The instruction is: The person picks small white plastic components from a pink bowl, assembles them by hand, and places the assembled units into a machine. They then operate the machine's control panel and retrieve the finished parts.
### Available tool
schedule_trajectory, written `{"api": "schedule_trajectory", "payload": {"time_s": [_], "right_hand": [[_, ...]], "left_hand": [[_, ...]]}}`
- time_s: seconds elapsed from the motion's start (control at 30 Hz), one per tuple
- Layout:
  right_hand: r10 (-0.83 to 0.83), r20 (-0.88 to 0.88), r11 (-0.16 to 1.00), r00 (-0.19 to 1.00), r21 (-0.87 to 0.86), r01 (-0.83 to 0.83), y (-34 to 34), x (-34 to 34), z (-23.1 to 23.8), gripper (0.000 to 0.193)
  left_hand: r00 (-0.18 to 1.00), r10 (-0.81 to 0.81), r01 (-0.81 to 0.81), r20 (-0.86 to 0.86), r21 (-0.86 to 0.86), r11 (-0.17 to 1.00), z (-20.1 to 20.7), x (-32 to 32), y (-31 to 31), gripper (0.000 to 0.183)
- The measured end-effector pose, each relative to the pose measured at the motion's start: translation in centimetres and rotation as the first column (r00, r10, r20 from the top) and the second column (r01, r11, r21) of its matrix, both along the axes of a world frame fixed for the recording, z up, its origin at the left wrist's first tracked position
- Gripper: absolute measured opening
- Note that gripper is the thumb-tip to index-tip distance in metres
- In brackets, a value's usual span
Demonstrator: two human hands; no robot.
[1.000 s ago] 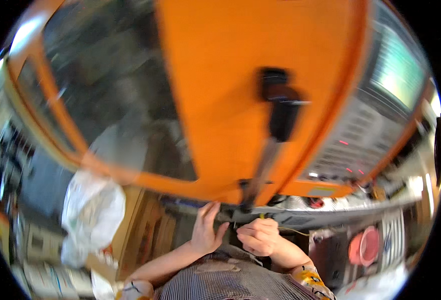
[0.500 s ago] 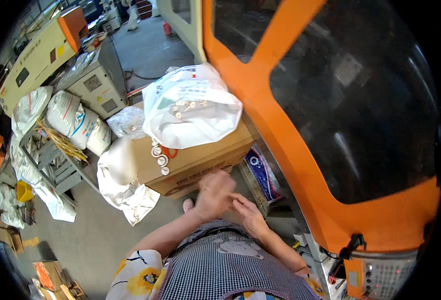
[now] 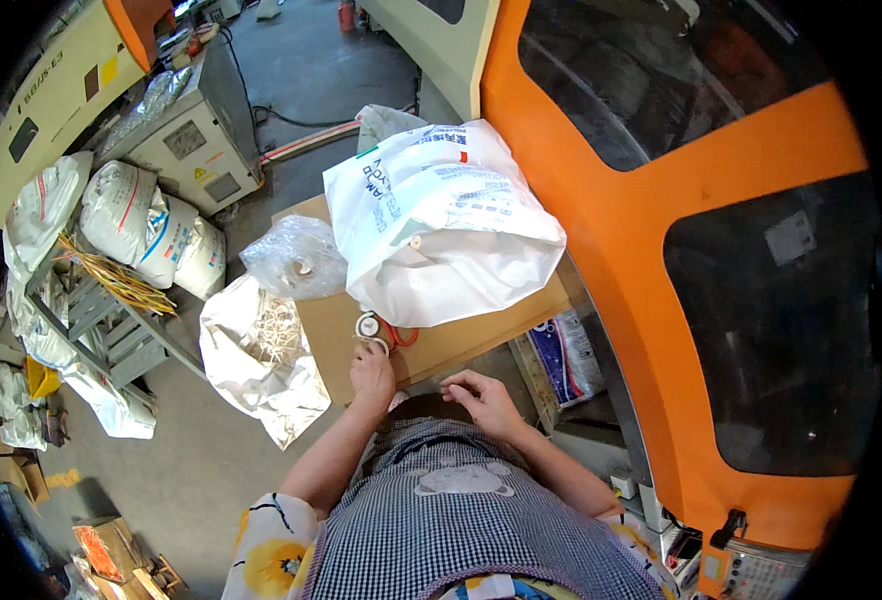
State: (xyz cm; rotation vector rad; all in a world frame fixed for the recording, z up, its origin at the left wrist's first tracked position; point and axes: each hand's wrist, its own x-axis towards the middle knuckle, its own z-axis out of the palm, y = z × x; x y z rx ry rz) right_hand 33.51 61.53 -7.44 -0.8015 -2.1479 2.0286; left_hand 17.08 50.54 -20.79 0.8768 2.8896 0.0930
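Observation:
My left hand (image 3: 371,375) rests at the near left of a cardboard box (image 3: 471,345), its bent fingertips closed on a small white round piece. Just beyond them lies another white round piece (image 3: 368,326). Beside these, an orange loop-shaped handle (image 3: 403,338) shows; the rest of that tool is hidden. My right hand (image 3: 488,400) hangs before the box's front edge, thumb and forefinger drawn together; whatever is between them cannot be made out. A large white plastic sack (image 3: 451,225) lies on the box, its mouth toward me, with a small pale piece inside.
A clear plastic bag (image 3: 296,258) sits at the box's left. Below it stands an open white sack (image 3: 261,380) holding pale thin scraps. An orange machine door (image 3: 601,200) borders the right, a grey metal frame (image 3: 126,325) and full sacks (image 3: 146,225) the left.
My hands, together in front of the box before, have parted. The left has reached up to the white round pieces; the right stays near the edge. The view has shifted, too.

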Motion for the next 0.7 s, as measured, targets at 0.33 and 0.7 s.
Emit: {"api": "schedule_trajectory", "payload": {"time_s": [0.33, 0.7], "right_hand": [[0.442, -0.176, 0.579, 0.88, 0.805, -0.13, 2.5, -9.5, 1.4, 0.037], [0.799, -0.302, 0.531, 0.521, 0.761, -0.373, 5.8, -13.0, 5.0, 0.034]], "left_hand": [[0.612, -0.138, -0.549, 0.779, 0.544, 0.635, 10.1, -1.7, -10.8, 0.023], [0.423, -0.358, -0.76, 0.832, 0.541, 0.361, 15.7, 2.4, -11.1, 0.021]]}}
